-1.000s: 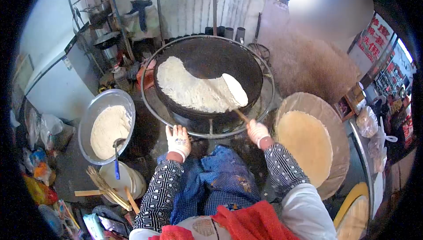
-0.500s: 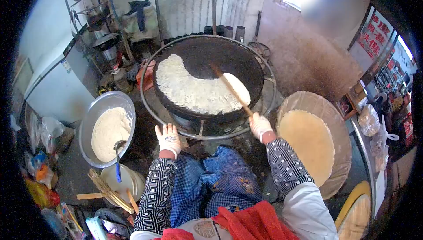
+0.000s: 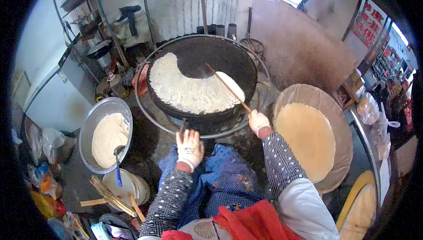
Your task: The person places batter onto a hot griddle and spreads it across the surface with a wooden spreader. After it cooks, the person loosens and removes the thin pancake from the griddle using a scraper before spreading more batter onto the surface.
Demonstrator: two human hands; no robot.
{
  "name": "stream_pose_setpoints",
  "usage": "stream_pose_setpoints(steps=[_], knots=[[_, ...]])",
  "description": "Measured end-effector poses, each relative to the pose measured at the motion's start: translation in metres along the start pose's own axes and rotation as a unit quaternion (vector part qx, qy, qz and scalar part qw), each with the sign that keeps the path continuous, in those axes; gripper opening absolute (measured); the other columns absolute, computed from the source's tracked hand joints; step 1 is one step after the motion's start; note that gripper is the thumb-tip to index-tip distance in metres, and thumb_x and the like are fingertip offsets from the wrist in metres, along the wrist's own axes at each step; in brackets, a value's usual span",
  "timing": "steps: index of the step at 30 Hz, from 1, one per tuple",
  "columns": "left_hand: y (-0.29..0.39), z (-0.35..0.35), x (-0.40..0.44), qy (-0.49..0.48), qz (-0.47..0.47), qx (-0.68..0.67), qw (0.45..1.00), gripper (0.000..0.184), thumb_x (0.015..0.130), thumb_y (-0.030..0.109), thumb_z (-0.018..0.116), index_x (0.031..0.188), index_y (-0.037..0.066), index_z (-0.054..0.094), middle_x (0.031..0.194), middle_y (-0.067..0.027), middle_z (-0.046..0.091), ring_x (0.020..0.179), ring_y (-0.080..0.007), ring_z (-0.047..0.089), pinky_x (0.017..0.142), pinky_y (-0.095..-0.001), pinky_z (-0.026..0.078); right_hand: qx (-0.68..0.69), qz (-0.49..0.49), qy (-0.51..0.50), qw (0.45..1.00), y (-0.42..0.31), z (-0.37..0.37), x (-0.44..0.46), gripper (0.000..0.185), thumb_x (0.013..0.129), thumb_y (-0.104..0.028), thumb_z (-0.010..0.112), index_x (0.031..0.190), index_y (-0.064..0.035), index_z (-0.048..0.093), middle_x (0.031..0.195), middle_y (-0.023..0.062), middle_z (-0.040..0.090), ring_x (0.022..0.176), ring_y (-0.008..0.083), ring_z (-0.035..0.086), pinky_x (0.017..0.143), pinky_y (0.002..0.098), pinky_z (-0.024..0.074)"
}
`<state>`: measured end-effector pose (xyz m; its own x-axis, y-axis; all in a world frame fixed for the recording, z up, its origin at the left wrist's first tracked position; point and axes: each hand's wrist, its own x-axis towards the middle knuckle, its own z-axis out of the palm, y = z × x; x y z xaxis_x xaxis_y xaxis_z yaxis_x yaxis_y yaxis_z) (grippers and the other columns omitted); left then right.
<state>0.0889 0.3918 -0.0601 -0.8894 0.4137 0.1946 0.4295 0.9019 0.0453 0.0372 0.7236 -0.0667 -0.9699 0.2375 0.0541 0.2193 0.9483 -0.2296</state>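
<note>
My right hand [image 3: 259, 123], in a white glove, is closed around a thin wooden batter spreader [image 3: 229, 89]. Its shaft slants up and left over a round black griddle [image 3: 216, 57]. A pale crescent of batter [image 3: 189, 91] covers the griddle's near and left part, and a smooth white lump [image 3: 231, 85] lies along the spreader at its right end. My left hand [image 3: 190, 147], also gloved, is stretched out with fingers extended below the griddle's near rim. Its fingertips are beside a short metal bar [image 3: 183, 125] at the ring; I cannot tell whether they touch.
Around the griddle runs a metal ring [image 3: 144, 107]. On the left stand a metal basin [image 3: 83, 136] of pale dough with a blue-handled ladle [image 3: 118, 171] and a white bucket [image 3: 142, 187]. A plastic-lined tub [image 3: 344, 152] of tan batter stands right. One person [image 3: 320, 2] appears blurred behind.
My left hand has shifted right, and the metal bar has moved left relative to the ring. The view has turned slightly. My right hand still holds the spreader on the batter.
</note>
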Motion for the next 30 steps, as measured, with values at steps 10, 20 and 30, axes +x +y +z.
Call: stream_pose_setpoints(steps=[10,20,30], knots=[[0.005,-0.017,0.004,-0.101,-0.051,-0.051,0.992,0.066,0.078,0.026,0.063,0.135,-0.001,0.044,0.140,-0.0210,0.046,0.138,-0.0345,0.034,0.116,-0.0584,0.004,0.024,-0.064,0.057,0.996,0.025,0.009,0.000,0.026,0.092,-0.024,0.042,0.080,-0.0054,0.056,0.062,0.0158,0.061,0.055,0.0327,0.061,0.053,0.0474,0.0493],[-0.016,0.014,-0.006,-0.121,-0.103,0.079,0.984,0.062,0.086,0.029,0.054,0.138,-0.002,0.040,0.148,-0.0176,0.038,0.142,-0.0332,0.025,0.117,-0.0562,-0.001,0.063,-0.005,-0.018,0.998,0.027,-0.003,0.010,0.033,0.096,-0.026,0.042,0.102,0.0006,0.060,0.091,0.0220,0.069,0.086,0.0359,0.068,0.073,0.0473,0.0524],[-0.041,-0.002,-0.007,-0.112,-0.170,0.073,0.976,0.069,0.080,0.023,0.064,0.141,0.005,0.039,0.151,-0.0139,0.034,0.142,-0.0303,0.025,0.117,-0.0559,0.003,0.056,-0.071,0.046,0.995,0.021,0.015,0.001,0.026,0.092,-0.024,0.048,0.094,-0.0007,0.059,0.080,0.0164,0.070,0.073,0.0312,0.069,0.064,0.0435,0.0542]])
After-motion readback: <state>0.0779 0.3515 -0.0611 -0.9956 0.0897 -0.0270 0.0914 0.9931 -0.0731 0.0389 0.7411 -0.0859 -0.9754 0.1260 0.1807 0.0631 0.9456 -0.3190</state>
